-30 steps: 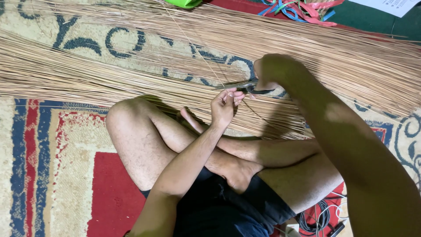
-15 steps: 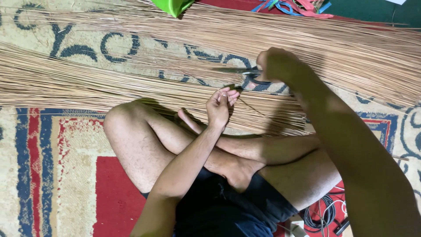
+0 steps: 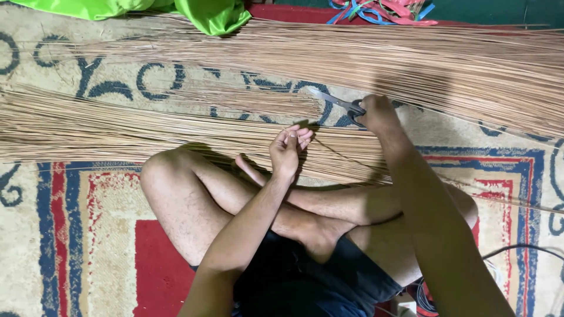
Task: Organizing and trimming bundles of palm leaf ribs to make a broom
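Note:
I sit cross-legged on a patterned rug. My right hand (image 3: 379,113) grips the dark handles of a pair of scissors (image 3: 338,101), blades pointing left over the rug. My left hand (image 3: 289,147) is raised above my knee with fingertips pinched on a thin tan stick that trails off to the right. Long bundles of thin tan sticks (image 3: 147,126) lie across the rug just beyond both hands.
A second, wider layer of sticks (image 3: 446,64) runs along the far side. Bright green cloth (image 3: 205,14) lies at the top left, coloured plastic strips (image 3: 382,12) at the top. Black cables (image 3: 426,290) sit by my right thigh. The rug (image 3: 88,235) spreads to the left.
My right hand with the scissors has dropped lower and to the right, away from the left hand. The left hand stays pinched on its stick. The view has tilted so more green cloth shows.

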